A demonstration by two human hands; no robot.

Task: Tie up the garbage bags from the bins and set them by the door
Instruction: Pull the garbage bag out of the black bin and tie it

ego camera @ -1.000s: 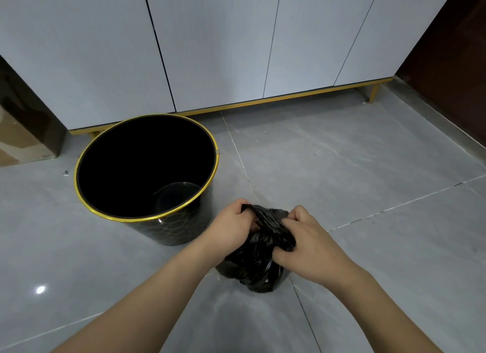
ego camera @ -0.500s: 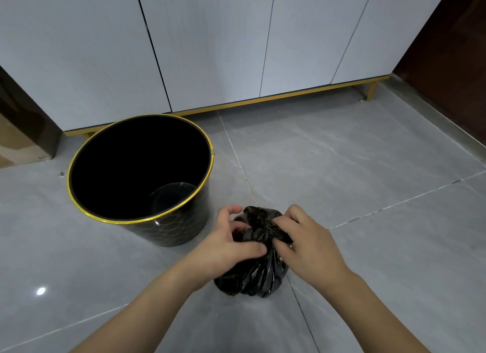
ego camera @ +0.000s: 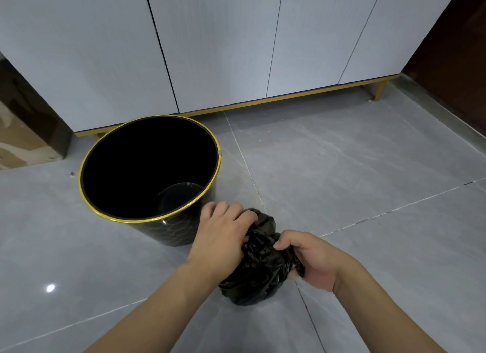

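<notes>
Where two grout lines of the glossy grey tile floor (ego camera: pixel 342 168) meet, I see a small black garbage bag (ego camera: pixel 259 273), crinkled and rounded, its gathered neck pointing up and away. My left hand (ego camera: pixel 223 237) clenches the neck from the left; my right hand (ego camera: pixel 313 260) pinches bunched film at the bag's right side. Just left stands a round black bin (ego camera: pixel 181 231) with a gold rim, unlined. Open floor extends right toward white cabinet doors (ego camera: pixel 223 50).
</notes>
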